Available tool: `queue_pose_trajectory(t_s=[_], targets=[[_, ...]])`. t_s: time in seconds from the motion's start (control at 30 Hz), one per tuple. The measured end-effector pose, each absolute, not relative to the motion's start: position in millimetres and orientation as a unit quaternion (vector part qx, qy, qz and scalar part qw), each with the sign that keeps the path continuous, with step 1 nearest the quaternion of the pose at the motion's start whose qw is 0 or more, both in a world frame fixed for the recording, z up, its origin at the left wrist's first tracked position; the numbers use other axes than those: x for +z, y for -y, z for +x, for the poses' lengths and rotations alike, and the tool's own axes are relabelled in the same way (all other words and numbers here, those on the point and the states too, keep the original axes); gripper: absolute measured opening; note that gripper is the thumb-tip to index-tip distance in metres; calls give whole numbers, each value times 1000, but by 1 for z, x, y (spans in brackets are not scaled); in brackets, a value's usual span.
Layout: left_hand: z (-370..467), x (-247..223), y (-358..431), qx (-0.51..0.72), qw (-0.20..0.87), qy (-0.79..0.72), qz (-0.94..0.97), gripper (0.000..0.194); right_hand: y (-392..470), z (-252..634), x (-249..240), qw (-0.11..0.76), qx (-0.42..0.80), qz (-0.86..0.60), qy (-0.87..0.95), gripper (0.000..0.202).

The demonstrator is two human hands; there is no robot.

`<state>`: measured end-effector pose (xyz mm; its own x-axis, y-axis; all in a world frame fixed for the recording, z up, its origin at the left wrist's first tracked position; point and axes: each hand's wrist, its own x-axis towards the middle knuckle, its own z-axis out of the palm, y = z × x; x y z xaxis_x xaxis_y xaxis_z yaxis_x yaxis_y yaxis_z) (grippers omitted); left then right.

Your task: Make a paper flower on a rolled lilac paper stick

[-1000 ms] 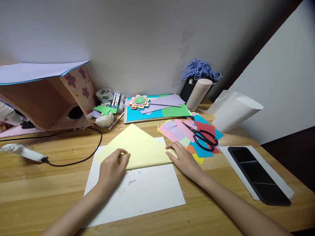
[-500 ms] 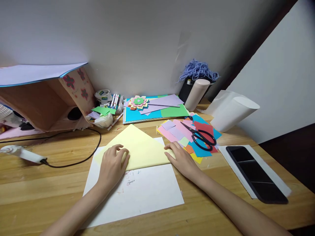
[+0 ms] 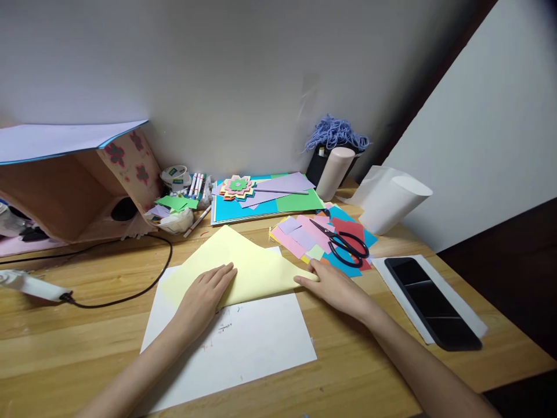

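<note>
A pale yellow sheet of paper point(image 3: 256, 267), folded into a triangle, lies over a white sheet of paper point(image 3: 261, 342) that carries small pen marks. Flat on its left half rests my left hand point(image 3: 204, 296), fingers stretched out and close together. The right corner of the yellow paper is pinched between the thumb and fingers of my right hand point(image 3: 337, 287), and it curls up slightly there. Just beyond that hand, black-handled scissors point(image 3: 348, 247) lie on a pile of coloured paper scraps point(image 3: 300, 235).
At the back are a layered paper flower point(image 3: 238, 186) on coloured sheets point(image 3: 248, 209), markers point(image 3: 198, 184), a pink cylinder point(image 3: 335, 174) and a white paper roll point(image 3: 391, 203). A phone point(image 3: 433, 302) lies right. A cardboard box point(image 3: 130, 174) and a corded white tool point(image 3: 35, 285) are left.
My left hand has flattened onto the yellow paper. My right hand now pinches the paper's right corner, which has lifted a little. The whole view has shifted slightly.
</note>
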<state>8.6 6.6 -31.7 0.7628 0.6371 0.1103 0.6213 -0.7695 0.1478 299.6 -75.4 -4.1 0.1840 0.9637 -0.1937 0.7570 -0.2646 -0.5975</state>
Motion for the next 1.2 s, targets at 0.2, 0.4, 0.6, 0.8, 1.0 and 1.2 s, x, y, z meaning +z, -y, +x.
queue_pose_trajectory(t_s=[0.2, 0.4, 0.6, 0.8, 1.0, 1.2], targets=[[31, 12, -16, 74, 46, -309, 947, 32, 59, 304, 4, 301, 460, -659, 514, 28], [80, 104, -26, 201, 49, -227, 952, 36, 45, 301, 80, 385, 339, -580, 632, 21], [87, 150, -25, 252, 159, -264, 917, 29, 40, 285, 143, 521, 257, -473, 662, 17], [73, 149, -16, 373, 163, -332, 851, 20, 27, 262, 146, 544, 322, -458, 625, 29], [60, 145, -22, 386, 213, -362, 821, 18, 12, 260, 137, 554, 347, -460, 600, 24], [51, 144, -34, 339, 211, -398, 826, 26, -1, 262, 132, 536, 384, -461, 595, 20]])
